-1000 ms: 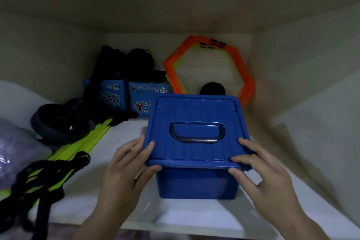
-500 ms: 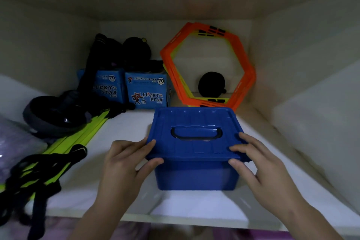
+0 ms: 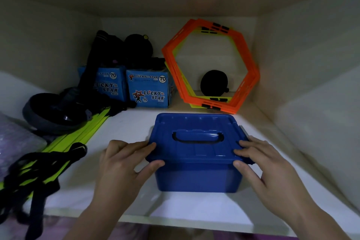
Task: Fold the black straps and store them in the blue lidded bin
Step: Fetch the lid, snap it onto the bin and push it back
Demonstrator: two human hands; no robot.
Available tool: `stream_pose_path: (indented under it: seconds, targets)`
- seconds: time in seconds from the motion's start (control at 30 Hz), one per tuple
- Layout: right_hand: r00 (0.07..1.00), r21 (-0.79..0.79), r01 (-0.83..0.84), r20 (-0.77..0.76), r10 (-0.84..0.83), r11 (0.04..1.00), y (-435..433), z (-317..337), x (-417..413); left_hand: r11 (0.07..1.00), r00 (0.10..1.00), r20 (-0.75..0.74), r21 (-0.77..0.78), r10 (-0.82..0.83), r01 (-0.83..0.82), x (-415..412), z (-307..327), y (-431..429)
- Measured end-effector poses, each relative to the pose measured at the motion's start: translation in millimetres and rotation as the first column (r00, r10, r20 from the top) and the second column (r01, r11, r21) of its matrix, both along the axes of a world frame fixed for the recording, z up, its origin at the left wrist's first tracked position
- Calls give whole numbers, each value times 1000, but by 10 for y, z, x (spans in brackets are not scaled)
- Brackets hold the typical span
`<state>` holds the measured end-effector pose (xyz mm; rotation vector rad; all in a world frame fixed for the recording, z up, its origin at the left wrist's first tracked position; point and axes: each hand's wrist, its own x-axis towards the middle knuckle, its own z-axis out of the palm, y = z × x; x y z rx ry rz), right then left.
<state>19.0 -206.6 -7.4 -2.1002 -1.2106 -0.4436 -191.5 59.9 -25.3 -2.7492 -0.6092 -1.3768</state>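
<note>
Pushed deeper onto the shelf [image 3: 194,212], bin [image 3: 196,173] now sits lower in view, lid [image 3: 196,138] on. Left hand [image 3: 124,163] and right hand [image 3: 263,163] clasp lid edges. Straps [image 3: 37,171] lie left; hexagon rings [image 3: 212,64] and boxes [image 3: 148,87] stand behind.

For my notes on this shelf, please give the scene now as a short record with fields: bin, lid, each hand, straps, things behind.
bin: blue lidded bin on the white shelf
lid: on, handle lying flat
left hand: fingers on the lid's left edge
right hand: fingers on the lid's right edge
straps: black straps at the shelf's left front, unfolded, outside the bin
behind: orange hexagon frames, two blue Lucky Star boxes
</note>
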Motion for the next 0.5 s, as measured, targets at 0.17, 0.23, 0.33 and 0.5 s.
stream_pose_path:
  seconds: [0.17,0.23,0.33,0.5]
  targets:
    - [997,-94,-76,4,77,993,143,336,20,853,987,116,-498,-112,155,-45,137,-22]
    - [991,-160,-120,39,128,980,306,494,20,633,950,305,-724,-64,275,34,117,28]
    - [979,-280,-185,35,203,942,636,659,52,174,936,344,-929,76,327,233,80,192]
    - [972,-515,-232,-82,222,825,1100,685,132,-270,906,419,-867,62,419,393,-20,335]
